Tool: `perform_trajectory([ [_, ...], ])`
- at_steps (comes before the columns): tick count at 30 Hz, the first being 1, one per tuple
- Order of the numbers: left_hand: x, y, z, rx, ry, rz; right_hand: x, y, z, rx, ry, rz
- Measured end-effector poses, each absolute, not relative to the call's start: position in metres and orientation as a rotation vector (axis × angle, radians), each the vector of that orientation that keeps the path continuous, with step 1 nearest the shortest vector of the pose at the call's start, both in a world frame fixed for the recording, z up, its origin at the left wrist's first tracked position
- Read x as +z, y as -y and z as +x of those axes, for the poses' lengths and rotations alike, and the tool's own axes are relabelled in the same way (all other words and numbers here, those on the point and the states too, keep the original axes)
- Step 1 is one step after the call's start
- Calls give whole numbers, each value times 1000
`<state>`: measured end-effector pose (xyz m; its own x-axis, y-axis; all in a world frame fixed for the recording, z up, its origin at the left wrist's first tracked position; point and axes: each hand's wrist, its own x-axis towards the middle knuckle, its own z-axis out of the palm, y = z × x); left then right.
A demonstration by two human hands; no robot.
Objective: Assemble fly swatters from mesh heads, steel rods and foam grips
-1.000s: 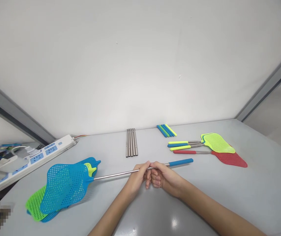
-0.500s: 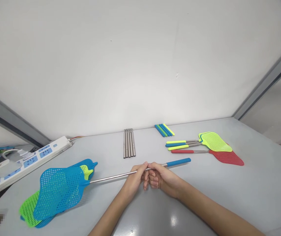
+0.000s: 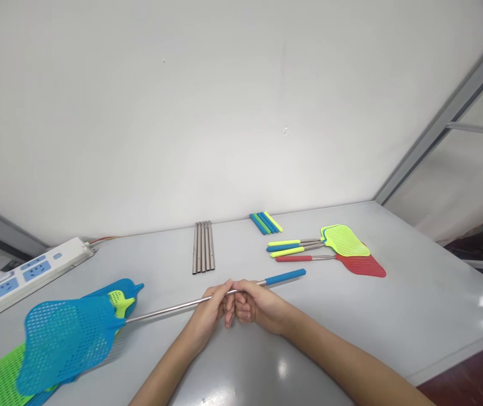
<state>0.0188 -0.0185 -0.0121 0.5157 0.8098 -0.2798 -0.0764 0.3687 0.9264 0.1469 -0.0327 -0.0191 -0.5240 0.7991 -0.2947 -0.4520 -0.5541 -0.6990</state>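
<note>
Both hands are closed around the metal rod of a blue fly swatter (image 3: 160,312), side by side with the thumbs on top. My left hand (image 3: 215,307) grips the rod's middle, and my right hand (image 3: 258,303) grips it just left of the blue handle (image 3: 286,276). The rod slants slightly, its handle end higher in the view. The swatter's perforated blue head (image 3: 70,341) lies over several loose blue and green swatter heads (image 3: 2,378) at the left. Part of the rod is hidden behind my fingers.
Several metal tubes (image 3: 204,248) lie side by side behind my hands. Short coloured handle grips (image 3: 265,223) rest near the wall. At the right are yellow swatters (image 3: 345,239) overlapping a red one (image 3: 362,266). A white power strip (image 3: 61,256) sits at the left.
The view has turned to the right, so everything appears shifted left. Both hands keep the same grip on the swatter's rod.
</note>
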Motion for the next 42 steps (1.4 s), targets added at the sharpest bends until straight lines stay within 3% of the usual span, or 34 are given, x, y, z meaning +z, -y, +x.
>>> perform_trajectory([
  [42, -15, 17, 19, 632, -839, 1024, -18, 37, 150, 2142, 693, -798],
])
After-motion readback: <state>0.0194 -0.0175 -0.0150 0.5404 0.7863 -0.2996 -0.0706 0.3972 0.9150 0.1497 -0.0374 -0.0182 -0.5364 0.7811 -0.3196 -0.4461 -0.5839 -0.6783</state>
